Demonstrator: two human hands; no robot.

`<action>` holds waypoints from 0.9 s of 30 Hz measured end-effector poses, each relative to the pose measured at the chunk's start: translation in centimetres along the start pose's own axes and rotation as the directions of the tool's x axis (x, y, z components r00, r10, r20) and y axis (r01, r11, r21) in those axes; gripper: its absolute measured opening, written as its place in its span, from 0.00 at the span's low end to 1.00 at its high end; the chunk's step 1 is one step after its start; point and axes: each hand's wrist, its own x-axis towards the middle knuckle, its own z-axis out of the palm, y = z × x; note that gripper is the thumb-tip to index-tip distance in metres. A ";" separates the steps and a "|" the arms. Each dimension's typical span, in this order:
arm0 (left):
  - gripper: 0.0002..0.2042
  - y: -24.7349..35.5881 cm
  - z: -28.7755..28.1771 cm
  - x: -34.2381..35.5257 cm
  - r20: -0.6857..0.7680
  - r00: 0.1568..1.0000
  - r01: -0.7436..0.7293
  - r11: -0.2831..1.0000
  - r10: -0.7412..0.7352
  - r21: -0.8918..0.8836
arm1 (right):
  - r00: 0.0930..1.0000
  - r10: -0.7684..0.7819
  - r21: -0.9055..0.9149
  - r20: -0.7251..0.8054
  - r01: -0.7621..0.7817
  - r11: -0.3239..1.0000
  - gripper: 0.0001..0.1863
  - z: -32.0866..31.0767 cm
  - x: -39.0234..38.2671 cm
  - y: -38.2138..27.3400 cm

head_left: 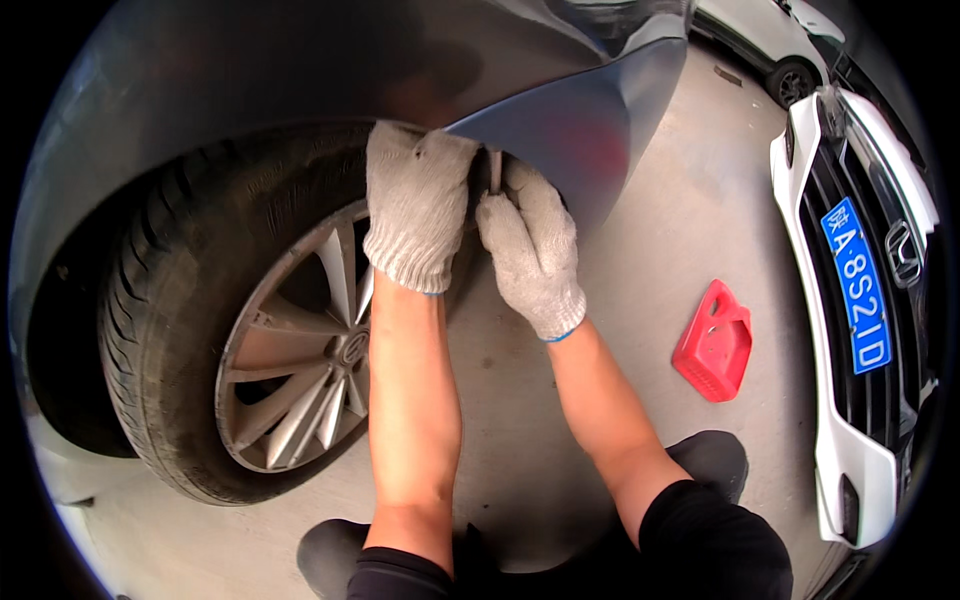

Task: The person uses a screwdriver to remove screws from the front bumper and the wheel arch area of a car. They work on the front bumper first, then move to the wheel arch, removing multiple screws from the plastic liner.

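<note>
Both my hands wear off-white knitted gloves and work at the edge of the wheel arch of a dark grey car. My left hand (420, 210) reaches up against the arch edge above the tire (165, 340); its fingers are hidden there. Just to its right, my right hand (535, 250) is closed, with thumb and fingers pinching a thin metal shaft (495, 172) that stands upright. The shaft's upper end meets the underside of the bumper corner (570, 130), and what it touches is hidden. The silver spoked rim (295, 365) lies left of my left forearm.
A red plastic tray (715, 345) with a handle hole lies on the concrete floor (640, 300) to my right. Farther right stands the front of a white car (860, 480) with a blue plate (856, 285). Another white car (750, 35) is at the far right. My knees (715, 460) flank my arms.
</note>
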 end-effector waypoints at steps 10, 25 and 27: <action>0.11 2.0 -0.8 -1.7 0.121 0.991 0.082 0.982 -0.061 -0.173 | 0.998 -0.034 -0.327 -0.053 0.015 0.945 0.05 0.4 0.4 -2.1; 0.10 -5.8 -4.6 -3.7 0.277 0.945 0.246 0.936 -0.174 -0.251 | 0.961 0.274 -0.382 0.041 -0.239 0.893 0.11 -0.8 -4.3 3.3; 0.10 -6.9 -6.4 -4.8 0.281 0.908 0.370 0.908 -0.309 -0.196 | 0.950 0.291 -0.430 0.109 -0.219 0.876 0.10 -2.0 -5.7 4.2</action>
